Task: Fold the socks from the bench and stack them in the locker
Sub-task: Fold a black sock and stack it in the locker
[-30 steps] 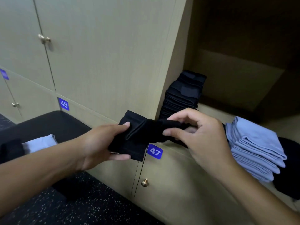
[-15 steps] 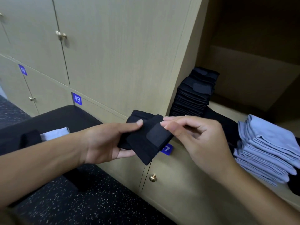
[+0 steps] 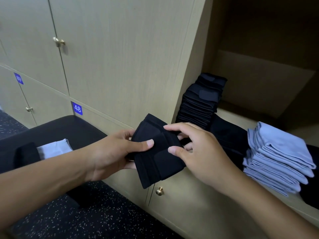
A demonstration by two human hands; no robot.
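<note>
A folded black sock (image 3: pixel 155 163) is held in front of the locker wall, just left of the open locker (image 3: pixel 259 83). My left hand (image 3: pixel 110 154) grips its left edge, thumb on top and fingers underneath. My right hand (image 3: pixel 198 152) pinches its right edge with thumb and fingers. Inside the locker a tall stack of folded black socks (image 3: pixel 200 104) stands at the left, and a stack of folded light-blue socks (image 3: pixel 279 157) lies at the right. On the black bench (image 3: pixel 60 130) at the left lie a light-blue sock (image 3: pixel 55 150) and a black sock (image 3: pixel 25 156).
More black fabric (image 3: pixel 231 135) lies on the locker floor between the two stacks. Closed locker doors with brass knobs (image 3: pixel 159 191) and blue number tags (image 3: pixel 77 108) fill the wall. A dark speckled floor (image 3: pixel 77 218) lies below.
The sock went from a stretched strip to a compact folded square. My right hand slid from the far end onto its right edge. The view shifted slightly right.
</note>
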